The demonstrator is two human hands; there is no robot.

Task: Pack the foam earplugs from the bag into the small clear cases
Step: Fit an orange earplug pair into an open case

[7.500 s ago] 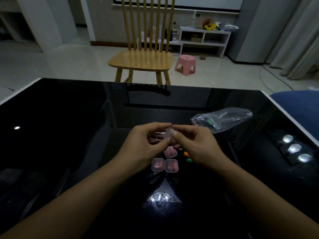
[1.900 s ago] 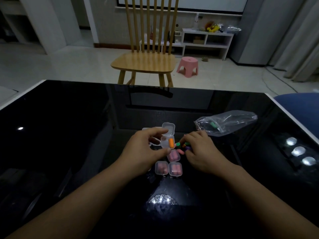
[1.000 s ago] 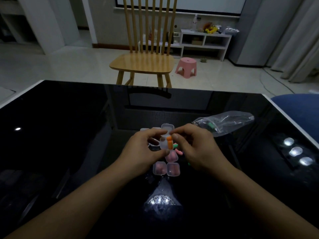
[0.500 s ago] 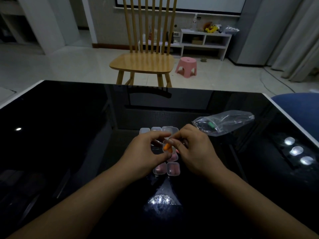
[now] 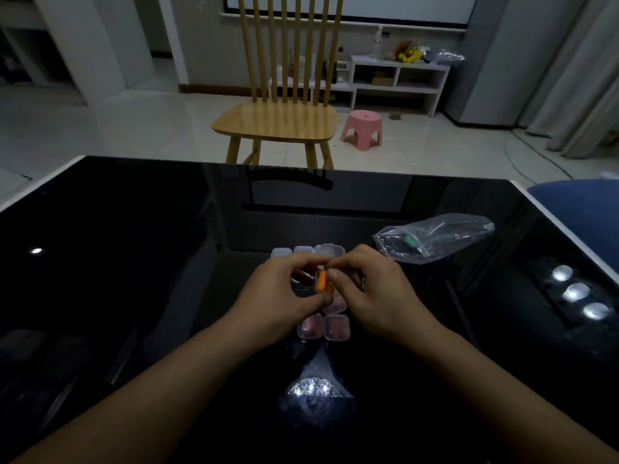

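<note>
Head view: three pink-filled cases [image 5: 324,323] are seen done on the surface [image 5: 134,262], an orange-loaded case [image 5: 323,282] is pinched by both left hand [image 5: 284,293] and right hand [image 5: 371,289], while the bag [image 5: 435,237], to the right, holds at least one green earplug [image 5: 408,242].

Above a glossy black desk [image 5: 134,262], the left hand [image 5: 281,296] and right hand [image 5: 371,289] meet, both pinching a small clear case [image 5: 320,279] that contains orange earplugs [image 5: 323,283]. Closed cases with pink earplugs [image 5: 336,327] lie just below the hands, empty cases [image 5: 303,251] just beyond them. A clear plastic bag [image 5: 435,237] holding a green earplug [image 5: 408,243] lies to the right; a wooden chair [image 5: 278,122] and pink stool [image 5: 363,127] stand behind the desk.
</note>
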